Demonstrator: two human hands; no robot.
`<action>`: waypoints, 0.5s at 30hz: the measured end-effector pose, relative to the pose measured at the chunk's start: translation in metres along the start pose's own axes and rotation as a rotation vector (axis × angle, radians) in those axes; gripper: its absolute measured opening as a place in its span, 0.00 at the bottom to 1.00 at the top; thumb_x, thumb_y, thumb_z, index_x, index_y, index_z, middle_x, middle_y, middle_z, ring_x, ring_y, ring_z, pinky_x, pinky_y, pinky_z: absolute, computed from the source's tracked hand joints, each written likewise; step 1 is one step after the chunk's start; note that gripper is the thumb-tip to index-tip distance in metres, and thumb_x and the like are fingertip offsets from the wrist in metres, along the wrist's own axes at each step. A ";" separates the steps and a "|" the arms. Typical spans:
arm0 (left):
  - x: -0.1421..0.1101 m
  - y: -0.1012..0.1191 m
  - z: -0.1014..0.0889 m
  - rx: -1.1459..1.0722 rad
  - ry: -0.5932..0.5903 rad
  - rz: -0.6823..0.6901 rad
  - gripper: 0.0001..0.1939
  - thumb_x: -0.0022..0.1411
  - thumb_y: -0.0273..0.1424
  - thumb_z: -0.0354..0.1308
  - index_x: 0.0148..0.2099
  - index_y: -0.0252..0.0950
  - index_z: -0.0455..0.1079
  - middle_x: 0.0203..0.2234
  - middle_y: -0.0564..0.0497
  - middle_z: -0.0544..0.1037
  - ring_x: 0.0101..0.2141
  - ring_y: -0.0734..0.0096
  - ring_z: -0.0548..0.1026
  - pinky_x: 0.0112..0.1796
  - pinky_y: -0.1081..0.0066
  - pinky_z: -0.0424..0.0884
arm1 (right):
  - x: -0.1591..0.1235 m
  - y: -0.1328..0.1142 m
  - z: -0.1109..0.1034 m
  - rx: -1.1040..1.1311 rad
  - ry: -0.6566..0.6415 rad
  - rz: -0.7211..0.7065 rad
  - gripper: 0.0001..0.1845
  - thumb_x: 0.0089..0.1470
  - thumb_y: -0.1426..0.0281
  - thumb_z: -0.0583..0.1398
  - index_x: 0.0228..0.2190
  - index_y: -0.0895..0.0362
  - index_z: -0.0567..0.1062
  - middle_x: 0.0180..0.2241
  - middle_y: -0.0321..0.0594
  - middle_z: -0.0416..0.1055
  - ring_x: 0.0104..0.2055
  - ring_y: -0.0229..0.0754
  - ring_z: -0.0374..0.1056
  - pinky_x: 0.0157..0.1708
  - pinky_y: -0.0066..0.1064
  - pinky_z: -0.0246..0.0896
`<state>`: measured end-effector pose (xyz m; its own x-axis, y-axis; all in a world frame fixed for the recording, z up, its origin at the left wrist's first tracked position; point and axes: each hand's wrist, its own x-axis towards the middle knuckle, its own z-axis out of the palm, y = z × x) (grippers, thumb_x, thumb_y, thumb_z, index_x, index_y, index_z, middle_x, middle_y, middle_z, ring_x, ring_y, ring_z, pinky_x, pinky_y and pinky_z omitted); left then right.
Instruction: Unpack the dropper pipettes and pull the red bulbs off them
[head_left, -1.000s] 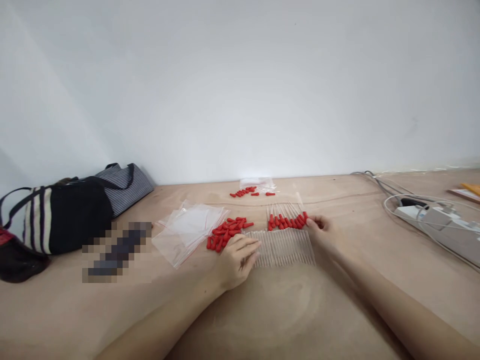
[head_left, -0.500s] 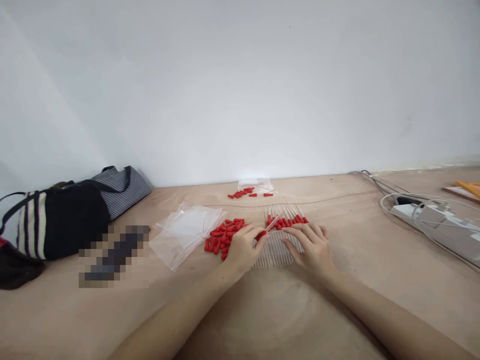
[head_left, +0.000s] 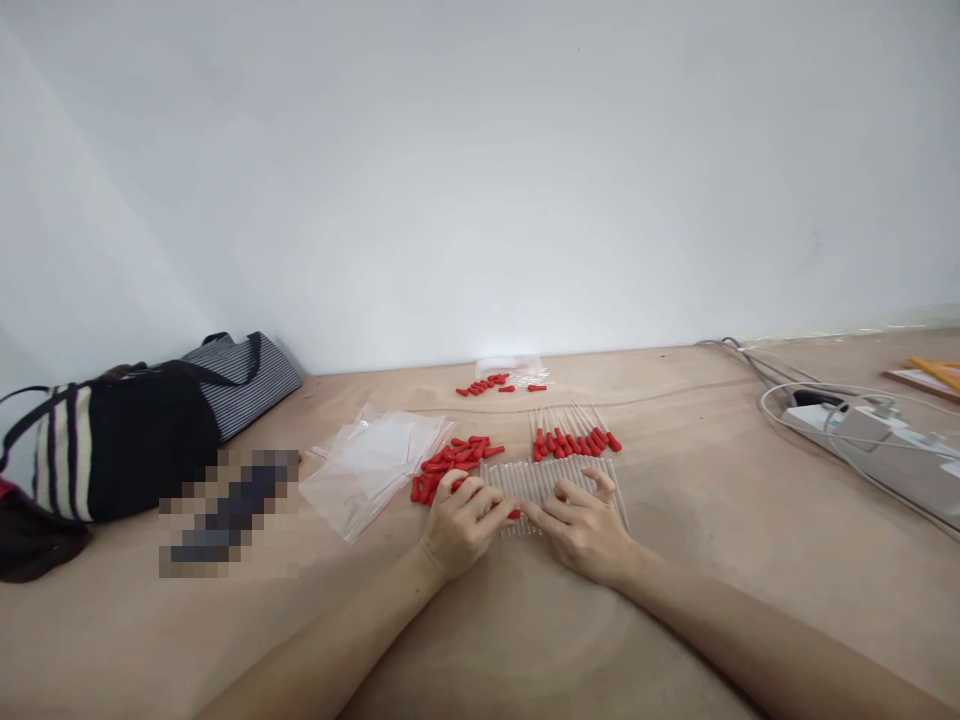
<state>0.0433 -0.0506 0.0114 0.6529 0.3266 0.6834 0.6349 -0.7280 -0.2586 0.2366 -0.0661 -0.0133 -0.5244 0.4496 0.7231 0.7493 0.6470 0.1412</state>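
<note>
A row of clear glass tubes (head_left: 559, 477) lies side by side on the wooden table (head_left: 675, 560). My left hand (head_left: 457, 520) is closed in a pinch at the row's near left corner, with a red cap (head_left: 514, 513) at its fingertips. My right hand (head_left: 581, 520) rests beside it on the tubes' near ends, fingers curled and meeting the left fingertips. A pile of loose red caps (head_left: 450, 462) lies just left of the tubes. Behind the row lie tubes fitted with red caps (head_left: 574, 440).
Clear plastic bags (head_left: 371, 465) lie left of the caps. A few more red caps (head_left: 491, 384) and a small bag sit near the wall. Striped bags (head_left: 127, 430) stand far left. Cables and a power strip (head_left: 855, 425) lie at the right.
Both hands have drawn back to the near edge of the tube row. The left hand, which held a capped tube up half a second ago, is now lowered at the row's corner.
</note>
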 end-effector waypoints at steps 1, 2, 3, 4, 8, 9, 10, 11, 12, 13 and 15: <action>-0.001 0.000 0.000 -0.014 0.005 -0.005 0.08 0.61 0.34 0.51 0.33 0.41 0.70 0.22 0.55 0.74 0.27 0.72 0.66 0.39 0.65 0.55 | -0.001 0.000 0.000 0.001 0.005 -0.005 0.15 0.53 0.76 0.49 0.36 0.51 0.72 0.17 0.30 0.66 0.28 0.34 0.60 0.47 0.39 0.33; -0.001 0.000 0.001 -0.025 0.014 -0.012 0.09 0.61 0.34 0.50 0.32 0.40 0.70 0.21 0.55 0.73 0.26 0.73 0.66 0.39 0.65 0.55 | -0.002 0.000 0.000 0.003 0.009 -0.007 0.15 0.53 0.76 0.49 0.35 0.51 0.72 0.17 0.30 0.66 0.27 0.34 0.59 0.47 0.39 0.34; -0.002 0.001 0.001 -0.032 0.022 -0.018 0.09 0.61 0.33 0.51 0.31 0.40 0.70 0.20 0.56 0.73 0.26 0.73 0.66 0.39 0.65 0.55 | -0.003 0.000 0.001 0.005 0.014 -0.008 0.15 0.52 0.77 0.49 0.35 0.51 0.72 0.17 0.30 0.66 0.27 0.34 0.59 0.46 0.39 0.35; -0.002 0.001 0.002 -0.037 0.029 -0.023 0.09 0.61 0.33 0.51 0.31 0.40 0.70 0.19 0.56 0.72 0.25 0.74 0.65 0.39 0.65 0.55 | -0.004 0.000 0.001 0.007 0.015 -0.008 0.15 0.52 0.77 0.49 0.35 0.51 0.72 0.17 0.30 0.66 0.27 0.34 0.58 0.45 0.38 0.35; -0.004 0.001 0.004 -0.031 0.100 -0.014 0.10 0.61 0.29 0.50 0.29 0.38 0.70 0.17 0.56 0.69 0.24 0.74 0.64 0.39 0.64 0.56 | -0.006 0.001 0.003 0.021 0.092 -0.035 0.14 0.51 0.77 0.50 0.35 0.51 0.72 0.17 0.29 0.66 0.27 0.33 0.58 0.45 0.37 0.36; -0.006 -0.001 0.004 -0.024 0.118 -0.019 0.11 0.61 0.28 0.49 0.29 0.38 0.70 0.17 0.55 0.69 0.24 0.74 0.64 0.38 0.64 0.57 | -0.007 0.003 0.002 0.025 0.114 -0.038 0.13 0.51 0.76 0.51 0.35 0.52 0.72 0.16 0.29 0.65 0.27 0.33 0.57 0.45 0.37 0.36; -0.007 -0.004 0.003 -0.014 0.131 -0.033 0.11 0.61 0.27 0.49 0.28 0.38 0.70 0.17 0.55 0.69 0.25 0.73 0.64 0.38 0.64 0.57 | -0.009 0.005 0.001 0.028 0.128 -0.027 0.13 0.51 0.76 0.51 0.34 0.52 0.72 0.16 0.29 0.65 0.26 0.33 0.57 0.44 0.37 0.36; -0.009 -0.007 0.002 -0.003 0.140 -0.051 0.10 0.60 0.27 0.50 0.28 0.38 0.70 0.17 0.55 0.69 0.25 0.73 0.65 0.37 0.65 0.57 | -0.010 0.007 -0.001 0.031 0.132 0.004 0.13 0.51 0.77 0.51 0.34 0.52 0.72 0.15 0.29 0.65 0.26 0.33 0.58 0.44 0.38 0.36; -0.011 -0.011 0.001 0.002 0.144 -0.071 0.09 0.60 0.28 0.51 0.29 0.37 0.70 0.17 0.55 0.69 0.25 0.73 0.65 0.36 0.66 0.58 | -0.011 0.011 -0.004 0.039 0.126 0.053 0.13 0.51 0.76 0.51 0.33 0.52 0.72 0.16 0.29 0.65 0.26 0.34 0.58 0.44 0.38 0.36; -0.012 -0.015 0.000 0.001 0.147 -0.088 0.08 0.59 0.28 0.52 0.29 0.37 0.70 0.18 0.54 0.69 0.25 0.73 0.65 0.34 0.67 0.59 | -0.012 0.014 -0.007 0.051 0.119 0.115 0.13 0.52 0.76 0.51 0.33 0.52 0.72 0.16 0.30 0.66 0.27 0.34 0.58 0.43 0.38 0.37; -0.014 -0.022 -0.001 -0.031 0.140 -0.105 0.05 0.58 0.30 0.54 0.32 0.37 0.71 0.20 0.53 0.70 0.25 0.72 0.65 0.32 0.69 0.60 | -0.013 0.024 -0.012 0.073 0.077 0.257 0.13 0.53 0.74 0.50 0.34 0.52 0.73 0.19 0.32 0.69 0.28 0.36 0.60 0.41 0.37 0.39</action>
<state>0.0198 -0.0392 0.0083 0.5186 0.3165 0.7943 0.6821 -0.7133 -0.1611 0.2665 -0.0641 -0.0114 -0.2869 0.5583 0.7784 0.8211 0.5619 -0.1004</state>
